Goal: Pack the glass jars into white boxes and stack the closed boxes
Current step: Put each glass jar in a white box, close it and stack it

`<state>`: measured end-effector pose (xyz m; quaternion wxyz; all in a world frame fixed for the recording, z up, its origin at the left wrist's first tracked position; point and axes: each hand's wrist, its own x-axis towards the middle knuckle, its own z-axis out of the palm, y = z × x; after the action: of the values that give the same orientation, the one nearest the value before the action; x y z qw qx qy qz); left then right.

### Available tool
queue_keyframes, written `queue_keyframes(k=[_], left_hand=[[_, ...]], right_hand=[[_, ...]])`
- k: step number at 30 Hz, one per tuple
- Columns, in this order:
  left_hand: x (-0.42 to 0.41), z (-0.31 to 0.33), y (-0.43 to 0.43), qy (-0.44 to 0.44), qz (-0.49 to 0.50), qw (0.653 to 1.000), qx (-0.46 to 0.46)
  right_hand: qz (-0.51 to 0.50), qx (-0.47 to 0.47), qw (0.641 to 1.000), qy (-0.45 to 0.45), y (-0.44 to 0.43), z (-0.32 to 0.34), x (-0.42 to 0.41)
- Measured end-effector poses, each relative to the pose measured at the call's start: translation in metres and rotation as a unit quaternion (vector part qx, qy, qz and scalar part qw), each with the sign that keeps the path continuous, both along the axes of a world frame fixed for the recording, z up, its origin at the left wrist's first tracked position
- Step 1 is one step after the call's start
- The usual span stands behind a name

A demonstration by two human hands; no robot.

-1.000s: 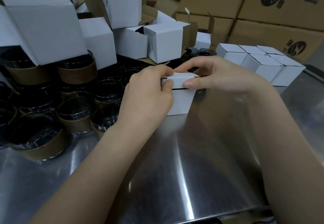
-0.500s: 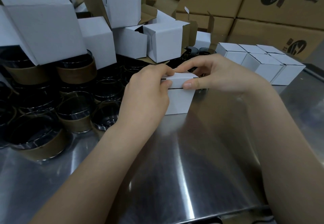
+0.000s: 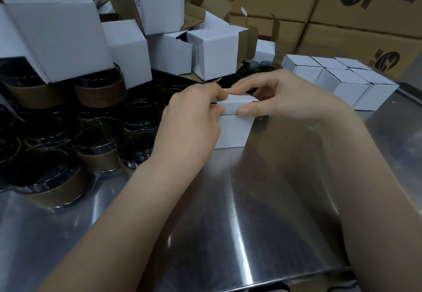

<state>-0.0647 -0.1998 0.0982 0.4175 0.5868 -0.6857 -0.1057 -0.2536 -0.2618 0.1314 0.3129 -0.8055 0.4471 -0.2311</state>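
Observation:
A small white box (image 3: pixel 234 131) stands on the steel table (image 3: pixel 239 211) at the centre. My left hand (image 3: pixel 191 125) grips its left side and pinches the lid flap with thumb and fingers. My right hand (image 3: pixel 285 97) curls over the top from the right, its thumb pressing the lid's front edge down. The lid lies almost flat, with a thin dark gap at the left. What is inside the box is hidden. Several dark glass jars (image 3: pixel 96 141) with brown paper bands crowd the table at the left.
Open empty white boxes (image 3: pixel 214 54) are piled over the jars at the back left. Several closed white boxes (image 3: pixel 342 81) sit in a block at the back right. Large brown cartons (image 3: pixel 342 29) line the back. The table's front edge runs along the bottom.
The lid has been pressed lower onto the box. Both hands stay on it, and my left fingers have shifted slightly along the flap.

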Motion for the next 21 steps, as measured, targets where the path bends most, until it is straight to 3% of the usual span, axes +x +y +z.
queue_keyframes(k=[17, 21], left_hand=[[-0.0004, 0.0006, 0.0026, 0.028, -0.007, 0.999, 0.015], [0.0001, 0.0003, 0.0042, -0.007, -0.022, 1.0, 0.017]], right_hand=[[0.017, 0.033, 0.999, -0.002, -0.0017, -0.0026, -0.0001], [0.016, 0.03, 0.999, 0.005, -0.0022, -0.0042, 0.0014]])
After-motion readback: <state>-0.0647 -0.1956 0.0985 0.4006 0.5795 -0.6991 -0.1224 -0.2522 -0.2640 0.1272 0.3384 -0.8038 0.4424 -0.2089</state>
